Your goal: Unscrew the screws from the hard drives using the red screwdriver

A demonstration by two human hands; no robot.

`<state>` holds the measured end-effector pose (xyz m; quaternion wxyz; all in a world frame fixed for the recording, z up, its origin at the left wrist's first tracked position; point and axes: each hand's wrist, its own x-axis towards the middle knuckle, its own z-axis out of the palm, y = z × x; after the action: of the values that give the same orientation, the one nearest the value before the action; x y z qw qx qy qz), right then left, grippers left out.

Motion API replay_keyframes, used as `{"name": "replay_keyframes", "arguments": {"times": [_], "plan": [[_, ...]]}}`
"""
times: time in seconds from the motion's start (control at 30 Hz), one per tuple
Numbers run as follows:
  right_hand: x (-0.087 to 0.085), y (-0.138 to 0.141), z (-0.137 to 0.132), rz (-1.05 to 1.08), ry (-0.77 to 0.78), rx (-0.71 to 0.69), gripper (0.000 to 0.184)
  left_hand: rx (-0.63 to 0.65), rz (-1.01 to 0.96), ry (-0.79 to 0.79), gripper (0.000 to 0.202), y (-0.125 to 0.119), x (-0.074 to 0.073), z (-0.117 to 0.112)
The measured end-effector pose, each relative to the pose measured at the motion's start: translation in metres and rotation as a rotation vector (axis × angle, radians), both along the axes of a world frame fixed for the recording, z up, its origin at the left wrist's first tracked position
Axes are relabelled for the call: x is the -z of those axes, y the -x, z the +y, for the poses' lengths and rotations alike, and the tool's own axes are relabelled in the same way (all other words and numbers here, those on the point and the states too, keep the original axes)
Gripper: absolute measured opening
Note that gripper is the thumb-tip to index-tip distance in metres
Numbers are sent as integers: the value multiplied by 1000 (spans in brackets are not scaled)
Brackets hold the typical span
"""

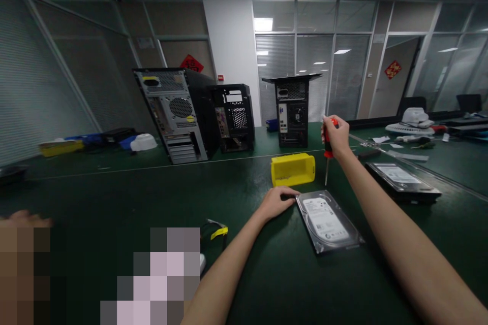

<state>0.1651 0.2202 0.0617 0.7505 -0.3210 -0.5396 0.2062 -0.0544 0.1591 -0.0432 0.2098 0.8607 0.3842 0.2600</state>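
A hard drive (328,221) with a white label lies flat on the green table. My left hand (277,202) touches its far left corner, thumb and fingers closed at the edge. Upright in my right hand (337,137) is a red and black screwdriver (328,154), gripped by the handle. Its thin shaft points down, with the tip close to the drive's far edge; whether it touches cannot be made out. Just behind the drive, a yellow bin (293,169) rests on its side.
Computer cases (179,117) stand along the back. Stacked hard drives (400,179) lie to the right, near tools (417,141) and a white cap (414,119). Yellow-tagged wires (219,232) sit left of my arm. Another person's hand (25,218) shows at the far left.
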Motion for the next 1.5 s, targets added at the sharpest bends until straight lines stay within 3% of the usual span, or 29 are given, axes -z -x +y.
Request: {"name": "replay_keyframes", "arguments": {"times": [0.97, 1.5], "plan": [[4, 1, 1, -50, -3, 69, 23, -14, -4, 34, 31, 1, -3, -4], [4, 3, 2, -21, -4, 33, 24, 4, -14, 26, 30, 2, -1, -3]]}}
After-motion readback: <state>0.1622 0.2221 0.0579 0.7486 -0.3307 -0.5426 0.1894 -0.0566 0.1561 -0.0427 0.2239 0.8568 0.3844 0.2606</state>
